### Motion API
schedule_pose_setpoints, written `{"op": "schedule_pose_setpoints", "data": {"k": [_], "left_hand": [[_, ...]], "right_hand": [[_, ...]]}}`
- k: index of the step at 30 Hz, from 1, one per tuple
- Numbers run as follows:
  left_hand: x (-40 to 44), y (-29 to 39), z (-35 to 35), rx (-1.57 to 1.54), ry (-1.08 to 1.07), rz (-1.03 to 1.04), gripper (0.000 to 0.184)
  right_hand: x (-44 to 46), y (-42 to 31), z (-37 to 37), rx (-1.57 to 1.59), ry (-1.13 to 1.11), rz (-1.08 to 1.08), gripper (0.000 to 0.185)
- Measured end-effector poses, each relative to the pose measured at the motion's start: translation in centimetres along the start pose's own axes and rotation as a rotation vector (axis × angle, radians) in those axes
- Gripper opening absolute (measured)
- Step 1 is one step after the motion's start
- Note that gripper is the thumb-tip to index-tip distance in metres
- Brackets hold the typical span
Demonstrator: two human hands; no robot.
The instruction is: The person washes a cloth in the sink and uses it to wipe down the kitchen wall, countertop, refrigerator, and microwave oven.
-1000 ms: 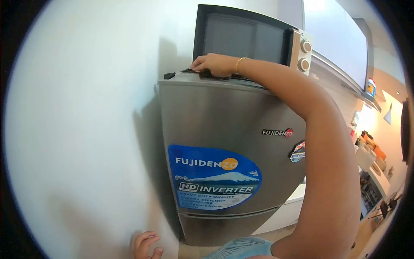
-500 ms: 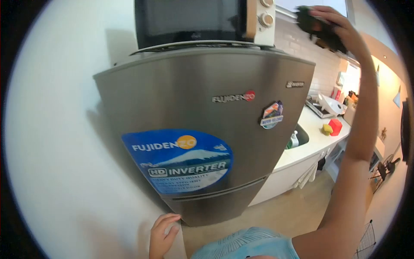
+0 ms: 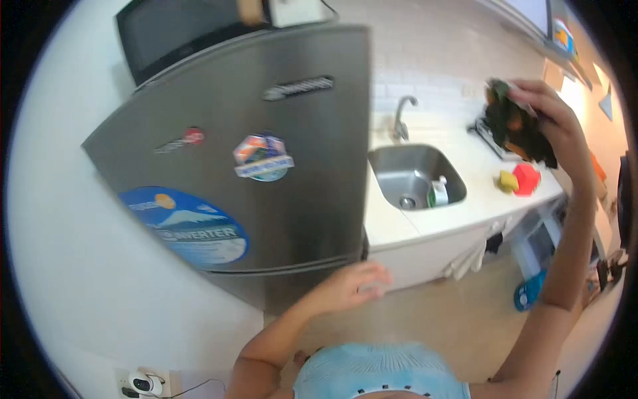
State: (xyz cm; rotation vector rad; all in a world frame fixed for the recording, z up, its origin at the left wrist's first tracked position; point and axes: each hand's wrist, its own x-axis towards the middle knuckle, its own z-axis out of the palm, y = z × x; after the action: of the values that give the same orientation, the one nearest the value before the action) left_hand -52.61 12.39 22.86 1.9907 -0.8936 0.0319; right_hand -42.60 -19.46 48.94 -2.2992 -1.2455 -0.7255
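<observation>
My right hand [image 3: 558, 123] is raised at the upper right, closed on a crumpled dark green and orange bundle [image 3: 522, 130]. The bundle hangs above the counter, and I cannot tell exactly what it is. In front of the grey refrigerator's [image 3: 306, 179] lower right part, my left hand [image 3: 355, 286] reaches across with loosely bent fingers. It holds nothing visible and looks slightly blurred; whether it touches the door edge I cannot tell. The refrigerator door carries a blue sticker [image 3: 193, 229] and a colourful magnet [image 3: 263, 157].
A microwave [image 3: 189, 33] stands on the refrigerator. To the right, the white counter [image 3: 392, 229] has a steel sink [image 3: 399, 176] with a bottle [image 3: 437, 193] in it, a faucet [image 3: 401, 120], a yellow sponge [image 3: 508, 181] and a red object [image 3: 527, 179]. A cloth [image 3: 468, 261] hangs below.
The view has turned right, bringing the whole sink into sight. My left hand has moved up and right, to the refrigerator's lower right side. My right hand still holds the bundle, now over the counter.
</observation>
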Motion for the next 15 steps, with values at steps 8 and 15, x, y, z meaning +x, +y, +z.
{"op": "schedule_pose_setpoints", "data": {"k": [8, 15], "left_hand": [[18.8, -5.3, 5.6, -0.327, 0.352, -0.23, 0.043], [29.7, -17.4, 7.7, -0.808, 0.434, -0.705, 0.045]], "right_hand": [[-6.7, 17.1, 15.6, 0.914, 0.105, 0.724, 0.034], [-7.9, 24.6, 31.8, 1.8, 0.65, 0.97, 0.03]]}}
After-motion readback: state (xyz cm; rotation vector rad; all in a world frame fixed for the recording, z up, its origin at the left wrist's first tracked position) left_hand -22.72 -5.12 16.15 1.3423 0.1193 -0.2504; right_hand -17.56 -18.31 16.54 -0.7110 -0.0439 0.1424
